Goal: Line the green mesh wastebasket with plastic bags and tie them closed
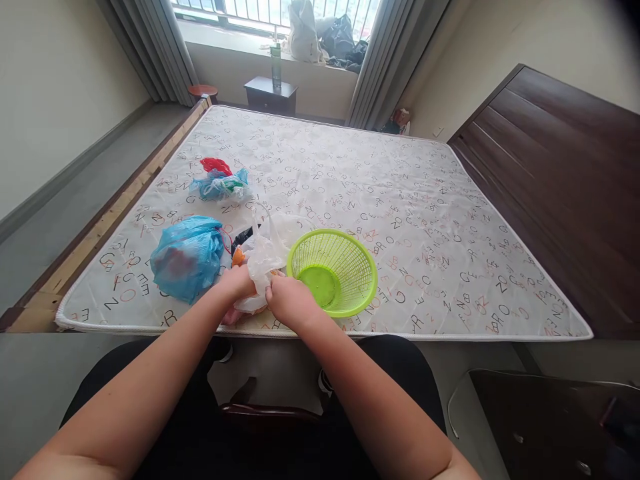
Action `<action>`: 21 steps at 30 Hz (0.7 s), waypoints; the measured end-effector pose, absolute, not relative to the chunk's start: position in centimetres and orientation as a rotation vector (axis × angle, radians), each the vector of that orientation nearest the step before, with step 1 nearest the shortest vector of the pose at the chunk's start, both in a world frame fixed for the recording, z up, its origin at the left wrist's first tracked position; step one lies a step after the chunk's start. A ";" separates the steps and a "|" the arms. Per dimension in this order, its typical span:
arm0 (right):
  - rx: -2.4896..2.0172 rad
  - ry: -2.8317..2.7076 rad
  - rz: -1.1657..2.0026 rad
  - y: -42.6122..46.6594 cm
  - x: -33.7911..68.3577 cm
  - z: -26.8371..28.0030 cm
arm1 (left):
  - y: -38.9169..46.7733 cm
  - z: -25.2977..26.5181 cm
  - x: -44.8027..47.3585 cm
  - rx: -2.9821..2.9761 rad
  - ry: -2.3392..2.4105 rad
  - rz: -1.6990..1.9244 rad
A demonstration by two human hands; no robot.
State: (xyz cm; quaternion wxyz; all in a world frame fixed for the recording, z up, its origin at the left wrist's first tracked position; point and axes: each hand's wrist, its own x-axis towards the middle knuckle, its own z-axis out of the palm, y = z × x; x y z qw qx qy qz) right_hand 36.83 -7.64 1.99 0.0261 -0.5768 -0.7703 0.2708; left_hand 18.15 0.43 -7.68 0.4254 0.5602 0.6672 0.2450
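Note:
A crumpled white plastic bag (267,257) is between my hands near the mattress's front edge. My right hand (290,300) is closed on the bag's right side, fingers bunched against the plastic. My left hand (240,283) reaches in at the bag's left side; the plastic hides its fingers. An orange object (239,256) and a piece of black plastic (244,237) show just beyond my left hand. Right beside my right hand, a lime-green plastic basket (350,267) tilts toward me, its inside visible. To the left sits a full blue plastic bag (187,260) with something reddish inside.
Farther back on the letter-print mattress (400,220) lie a crumpled light-blue bag (215,187) and a red bag (216,165). A dark headboard (560,160) rises at right. A nightstand (273,100) with a bottle (276,67) stands by the window.

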 end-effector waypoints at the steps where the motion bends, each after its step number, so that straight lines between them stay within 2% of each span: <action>1: -1.791 -2.381 0.816 -7.7 36.8 2.0 | 0.7 -7.0 18.2 1.417 1.705 0.605; 3: -1.810 -2.396 0.800 -7.7 36.7 2.0 | 0.9 -5.4 18.5 1.467 1.788 0.729; 6: -1.832 -2.425 0.810 -7.6 36.6 1.9 | 0.1 -2.8 19.2 1.515 1.711 1.214; 8: -1.834 -2.439 0.823 -7.5 36.5 1.8 | -0.8 -1.4 19.5 1.620 1.523 1.254; 11: -1.823 -2.456 0.854 -7.5 36.4 1.8 | -1.3 -1.1 19.7 1.959 1.277 0.809; 14: -1.812 -2.494 0.849 -7.6 36.2 1.9 | -0.4 -3.4 19.2 2.165 1.324 0.413; 17: -1.792 -2.543 0.855 -7.8 35.9 2.2 | 0.3 -7.2 18.7 2.031 1.626 -0.033; 19: -1.774 -2.562 0.884 -8.0 35.7 2.4 | 0.2 -9.5 18.7 1.988 1.618 -0.291; 21: -1.743 -2.569 0.908 -8.1 35.5 2.4 | -0.3 -11.1 19.1 1.992 1.573 -0.396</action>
